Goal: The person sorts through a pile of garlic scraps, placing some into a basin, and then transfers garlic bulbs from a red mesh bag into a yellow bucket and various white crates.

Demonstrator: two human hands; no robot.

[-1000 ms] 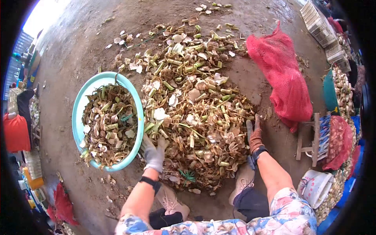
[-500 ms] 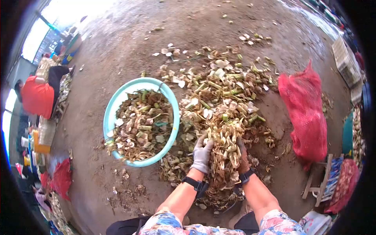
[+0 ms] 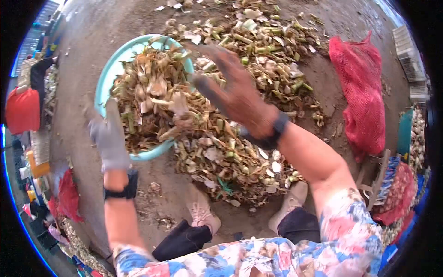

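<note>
Dry plant trimmings (image 3: 154,87), which look like garlic stalks and skins, fill the turquoise basin (image 3: 105,78) and spill over its right side. My left hand (image 3: 110,143), in a grey glove, is beside the basin's near left rim with its fingers apart and nothing in them. Over the heap's left side, to the right of the basin, my right hand (image 3: 235,90) is spread open, its glove stained brown. Some trimmings between my hands are blurred. A larger heap of stalk and skin scraps (image 3: 221,161) lies on the ground between my shoes and beyond.
A full red mesh sack (image 3: 362,97) lies to the right, near a small wooden stool (image 3: 378,180). Pale crates (image 3: 408,55) stand at the far right. A person in a red top (image 3: 23,111) sits at the left, near an orange container (image 3: 37,164).
Both hands have moved left and forward from the heap to the basin, and the armful of scraps between them has been let go. The basin is fuller. The view has shifted downward.
</note>
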